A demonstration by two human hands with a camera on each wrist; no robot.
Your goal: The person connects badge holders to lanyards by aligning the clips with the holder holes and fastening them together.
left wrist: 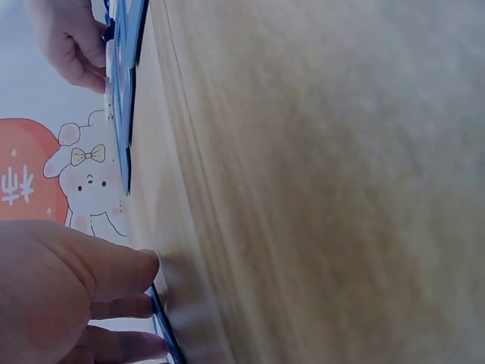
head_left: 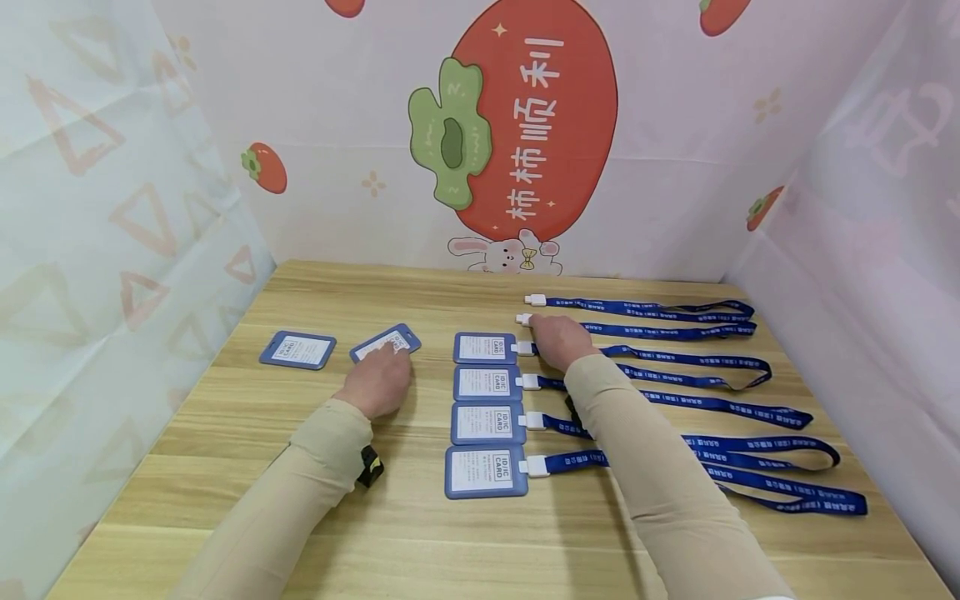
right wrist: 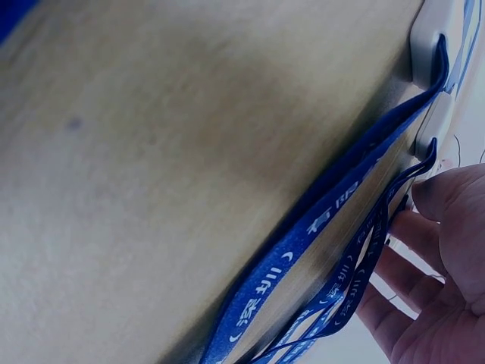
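My left hand (head_left: 378, 383) is at a blue ID badge holder (head_left: 405, 335), which lies at a slant on the table; its thumb and fingers pinch the near edge. In the left wrist view the holder (left wrist: 167, 330) shows as a thin edge under the fingertips. My right hand (head_left: 562, 340) pinches the white clip end (head_left: 522, 319) of a blue lanyard (head_left: 675, 332), second from the back. In the right wrist view the right hand (right wrist: 447, 265) is partly behind nearer lanyards, which hide its fingertips' contact.
Several badge holders (head_left: 487, 421) lie in a column at mid-table, joined to lanyards (head_left: 750, 408) stretching right. Another lanyard (head_left: 622, 307) lies at the back. A loose badge holder (head_left: 298, 350) is at the left. Printed cloth walls (head_left: 360, 208) enclose the wooden table (head_left: 225, 467).
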